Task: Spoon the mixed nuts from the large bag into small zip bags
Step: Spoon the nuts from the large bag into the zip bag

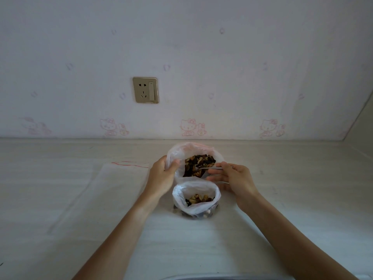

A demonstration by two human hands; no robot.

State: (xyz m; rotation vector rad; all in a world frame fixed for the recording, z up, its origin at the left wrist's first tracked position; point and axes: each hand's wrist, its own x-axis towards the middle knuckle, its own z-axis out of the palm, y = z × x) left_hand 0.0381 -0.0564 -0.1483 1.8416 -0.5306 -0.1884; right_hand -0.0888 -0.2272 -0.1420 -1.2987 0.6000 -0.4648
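A large clear bag [182, 150] stands open on the pale table, with brown mixed nuts [196, 165] showing inside. My left hand [161, 176] grips its left rim. My right hand [234, 180] holds a metal spoon [210, 168] whose bowl reaches into the nuts from the right. Just in front stands a small zip bag [194, 207], open at the top and partly filled with nuts [198, 199].
A stack of flat empty zip bags [113, 186] with a red seal line lies on the table to the left. The wall behind carries a socket plate [145, 90]. The table [292, 199] runs wide on both sides.
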